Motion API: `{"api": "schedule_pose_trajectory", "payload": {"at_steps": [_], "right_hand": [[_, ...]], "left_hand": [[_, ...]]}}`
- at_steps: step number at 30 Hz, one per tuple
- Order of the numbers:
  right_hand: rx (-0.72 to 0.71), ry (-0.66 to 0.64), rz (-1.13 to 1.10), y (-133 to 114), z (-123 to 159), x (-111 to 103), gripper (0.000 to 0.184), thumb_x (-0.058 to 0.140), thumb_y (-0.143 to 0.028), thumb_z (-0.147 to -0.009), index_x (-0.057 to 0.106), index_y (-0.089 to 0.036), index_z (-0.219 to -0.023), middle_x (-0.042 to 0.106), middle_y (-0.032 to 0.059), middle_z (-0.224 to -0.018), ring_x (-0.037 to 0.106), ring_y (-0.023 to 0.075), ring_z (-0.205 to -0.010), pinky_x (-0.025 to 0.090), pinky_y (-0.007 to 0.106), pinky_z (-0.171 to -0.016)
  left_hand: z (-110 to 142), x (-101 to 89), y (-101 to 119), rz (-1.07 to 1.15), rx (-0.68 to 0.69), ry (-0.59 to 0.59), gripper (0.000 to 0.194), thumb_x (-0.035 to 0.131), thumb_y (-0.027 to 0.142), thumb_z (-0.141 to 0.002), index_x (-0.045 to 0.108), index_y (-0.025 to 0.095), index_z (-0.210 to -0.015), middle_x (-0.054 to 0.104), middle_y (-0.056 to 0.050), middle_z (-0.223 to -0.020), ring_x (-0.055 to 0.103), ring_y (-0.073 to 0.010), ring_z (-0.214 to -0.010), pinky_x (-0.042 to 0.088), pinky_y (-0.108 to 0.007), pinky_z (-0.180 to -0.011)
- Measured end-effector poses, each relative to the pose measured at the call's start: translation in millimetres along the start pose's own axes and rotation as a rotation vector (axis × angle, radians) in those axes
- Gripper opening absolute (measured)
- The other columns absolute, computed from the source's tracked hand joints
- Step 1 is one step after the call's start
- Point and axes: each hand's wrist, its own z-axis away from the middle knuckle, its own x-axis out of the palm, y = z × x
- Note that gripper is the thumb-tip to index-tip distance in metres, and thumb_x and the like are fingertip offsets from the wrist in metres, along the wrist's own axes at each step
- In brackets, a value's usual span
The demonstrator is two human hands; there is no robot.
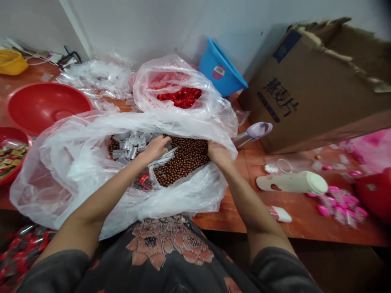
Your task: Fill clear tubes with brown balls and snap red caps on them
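Observation:
A large translucent plastic bag [73, 150] lies open in front of me, holding many small shiny brown balls [189, 156]. Clear plastic tubes [131, 146] are heaped over the balls at the left. My left hand [157, 147] reaches in between tubes and balls, its fingers bent together above a crumpled flap of clear plastic [165, 158]; what they grip, if anything, is unclear. At the bag's right side is my right hand [219, 153], by the balls and against the bag's edge, with its fingertips hidden. A small red-capped clear container [146, 182] lies near the bag's front.
Behind stand a bag of red pieces [186, 97], a blue basin [220, 71] and a large carton [299, 89]. Red bowls [45, 106] sit left. A lilac-handled scoop-like tool [256, 131], a pale bottle [290, 182] and pink-capped tubes [342, 205] lie right.

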Motion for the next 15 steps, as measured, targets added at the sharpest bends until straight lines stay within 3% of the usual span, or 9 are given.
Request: {"api": "schedule_pose_trajectory", "payload": {"at_steps": [4, 8, 10, 12, 15], "right_hand": [[-0.039, 0.004, -0.029, -1, 3, 18, 0.047, 0.036, -0.01, -0.091, 0.05, -0.008, -0.136, 0.069, 0.0237, -0.112, 0.068, 0.0282, -0.098, 0.05, 0.036, -0.085], [-0.142, 0.09, -0.282, 1, 10, 22, 0.036, 0.052, -0.017, -0.087, 0.061, -0.015, -0.121, 0.069, 0.0145, -0.118, 0.065, 0.0268, -0.106, 0.049, 0.038, -0.095], [-0.164, 0.142, -0.488, -2, 17, 23, 0.032, 0.057, -0.022, -0.085, 0.063, -0.018, -0.117, 0.07, 0.0106, -0.113, 0.065, 0.0262, -0.102, 0.051, 0.041, -0.094], [-0.158, 0.179, -0.698, -7, 28, 26, 0.042, 0.058, -0.025, -0.086, 0.059, -0.02, -0.127, 0.069, 0.0079, -0.109, 0.067, 0.0234, -0.095, 0.054, 0.041, -0.089], [-0.089, 0.222, -0.99, -17, 50, 31, 0.067, 0.054, -0.029, -0.089, 0.03, -0.025, -0.152, 0.067, 0.0061, -0.106, 0.067, 0.0192, -0.082, 0.059, 0.036, -0.072]], "left_hand": [[17, -8.0, 5, 0.427, -0.029, 0.024, 0.041, 0.068, 0.013, -0.072, 0.069, 0.02, -0.112, 0.065, -0.006, -0.093, 0.059, -0.0205, -0.084, 0.045, -0.032, -0.078], [40, 5.1, 12, 0.853, -0.238, -0.264, 0.031, 0.072, 0.013, -0.066, 0.073, 0.019, -0.096, 0.065, -0.004, -0.072, 0.056, -0.0164, -0.061, 0.042, -0.028, -0.059], [45, 21.6, 15, 0.858, -0.309, -0.34, 0.027, 0.071, 0.01, -0.064, 0.073, 0.017, -0.089, 0.064, -0.005, -0.064, 0.054, -0.0162, -0.055, 0.04, -0.028, -0.056], [42, 40.4, 19, 0.731, -0.316, -0.284, 0.024, 0.072, 0.009, -0.063, 0.072, 0.016, -0.087, 0.063, -0.004, -0.061, 0.055, -0.0175, -0.056, 0.039, -0.028, -0.057], [27, 64.1, 29, 0.583, -0.28, -0.143, 0.022, 0.075, 0.013, -0.063, 0.07, 0.017, -0.085, 0.064, -0.003, -0.065, 0.059, -0.0201, -0.065, 0.04, -0.029, -0.065]]}}
